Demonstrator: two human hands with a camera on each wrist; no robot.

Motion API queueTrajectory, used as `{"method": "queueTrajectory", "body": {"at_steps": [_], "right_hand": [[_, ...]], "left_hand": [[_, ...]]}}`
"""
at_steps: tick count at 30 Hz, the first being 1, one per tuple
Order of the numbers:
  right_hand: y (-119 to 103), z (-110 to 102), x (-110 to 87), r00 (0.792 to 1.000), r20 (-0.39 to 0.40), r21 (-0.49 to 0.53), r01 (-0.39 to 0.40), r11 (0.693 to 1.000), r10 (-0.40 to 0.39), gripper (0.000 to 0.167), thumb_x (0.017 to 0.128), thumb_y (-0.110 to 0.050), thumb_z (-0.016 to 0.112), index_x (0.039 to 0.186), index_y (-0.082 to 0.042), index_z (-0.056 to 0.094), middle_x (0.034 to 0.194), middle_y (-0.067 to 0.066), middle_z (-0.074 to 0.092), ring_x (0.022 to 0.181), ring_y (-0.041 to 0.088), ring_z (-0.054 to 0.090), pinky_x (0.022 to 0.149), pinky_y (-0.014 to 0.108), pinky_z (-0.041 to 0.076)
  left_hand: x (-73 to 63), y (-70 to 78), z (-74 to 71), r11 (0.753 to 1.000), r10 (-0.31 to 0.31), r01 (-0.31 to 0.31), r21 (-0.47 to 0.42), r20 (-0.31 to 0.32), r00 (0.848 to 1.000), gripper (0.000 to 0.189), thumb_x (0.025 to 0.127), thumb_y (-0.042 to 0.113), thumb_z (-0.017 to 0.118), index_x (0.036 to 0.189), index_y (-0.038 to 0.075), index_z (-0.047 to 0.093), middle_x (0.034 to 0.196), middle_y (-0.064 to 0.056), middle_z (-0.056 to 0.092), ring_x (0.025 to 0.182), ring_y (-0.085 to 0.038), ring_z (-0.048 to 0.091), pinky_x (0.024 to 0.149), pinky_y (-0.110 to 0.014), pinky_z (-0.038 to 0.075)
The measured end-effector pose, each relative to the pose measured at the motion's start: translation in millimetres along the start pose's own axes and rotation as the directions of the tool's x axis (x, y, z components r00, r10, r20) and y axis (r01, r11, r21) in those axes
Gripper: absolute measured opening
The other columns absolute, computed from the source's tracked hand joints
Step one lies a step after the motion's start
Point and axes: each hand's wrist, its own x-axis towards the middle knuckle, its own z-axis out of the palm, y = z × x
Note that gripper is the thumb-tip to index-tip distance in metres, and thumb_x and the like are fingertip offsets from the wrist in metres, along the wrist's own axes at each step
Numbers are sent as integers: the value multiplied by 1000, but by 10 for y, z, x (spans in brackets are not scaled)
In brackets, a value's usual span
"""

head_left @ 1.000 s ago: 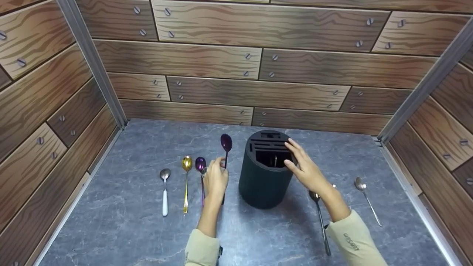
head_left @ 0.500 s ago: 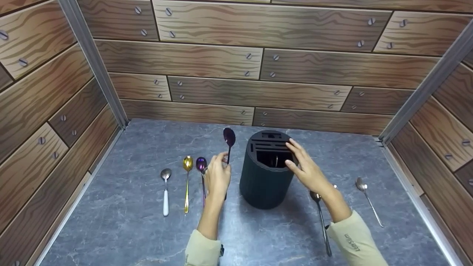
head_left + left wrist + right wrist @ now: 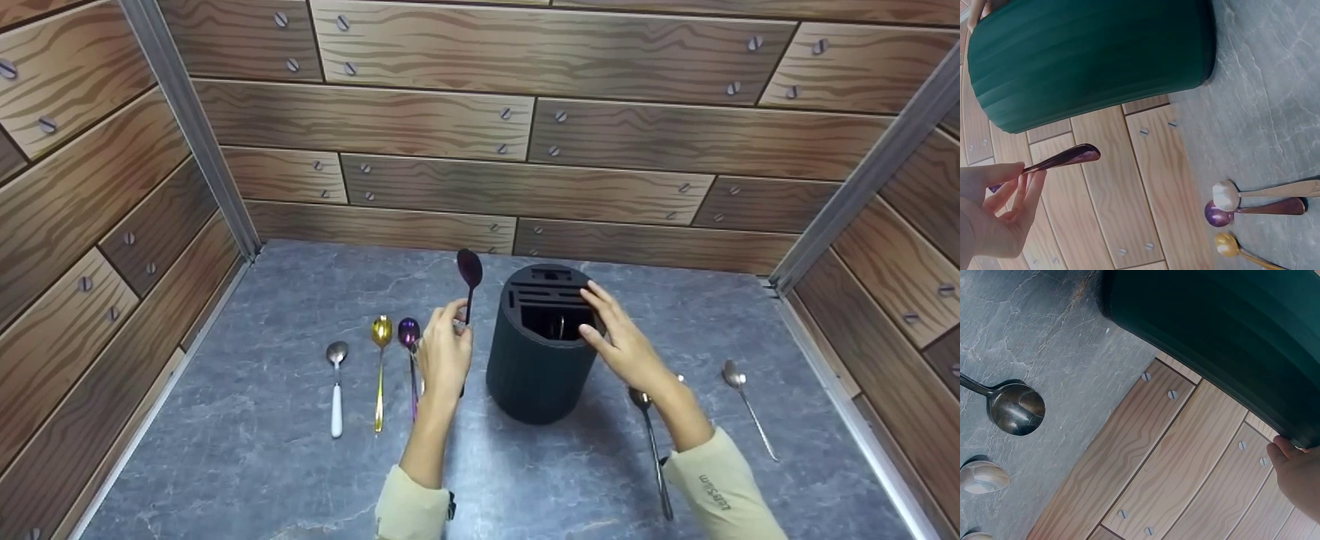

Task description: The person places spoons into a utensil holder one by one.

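Note:
My left hand [image 3: 444,352] pinches a dark purple spoon [image 3: 470,268] by its handle, its bowl pointing up, to the left of a dark green cylindrical utensil holder [image 3: 536,382]. In the left wrist view, the thumb and fingertips grip the spoon's handle [image 3: 1072,156], clear of the table. My right hand [image 3: 626,341] rests with extended fingers on the holder's right rim. The holder's top has narrow slots and one large opening, in which something thin and shiny [image 3: 561,326] shows. Beneath the left hand lies a purple spoon [image 3: 409,331], partly hidden.
Left on the grey marbled table [image 3: 300,487] lie a gold spoon [image 3: 382,330] and a white-handled spoon [image 3: 336,405]; a pale spoon [image 3: 1226,195] shows in the left wrist view. Right lie a dark long-handled spoon [image 3: 640,397] and a silver spoon [image 3: 731,371]. Wood-patterned walls [image 3: 420,127] enclose the table.
My left hand has raised the dark purple spoon and shifted slightly right and away from me, towards the holder. The right hand has stayed on the rim.

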Motion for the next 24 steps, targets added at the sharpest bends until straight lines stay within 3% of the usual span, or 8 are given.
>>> {"method": "queueTrajectory", "body": {"at_steps": [7,13,24], "right_hand": [[-2,-3,-5,1000,11,0,-9,1000,9,52,96,-28,48,143,-15,31,150,-1,20,133,26,20,97,58,25],[6,9,-1,1000,-1,2,6,1000,-6,53,95,-27,49,143,-14,32,149,1,22,133,26,21,99,56,24],[8,6,1,1000,-7,-5,15,1000,-15,52,95,-26,50,142,-12,33,149,3,23,132,27,23,100,55,24]], "left_hand": [[31,73,-49,994,74,-77,-79,-33,997,34,74,-4,67,106,9,66,86,0,61,72,-13,62,58,-35,49],[69,154,-114,986,103,-109,-124,-53,993,34,75,-3,67,107,8,65,88,-1,61,73,-12,62,60,-32,49],[110,281,-149,946,169,-202,-255,-148,974,31,77,-5,67,106,3,65,89,-4,60,74,-12,61,61,-19,50]]}}
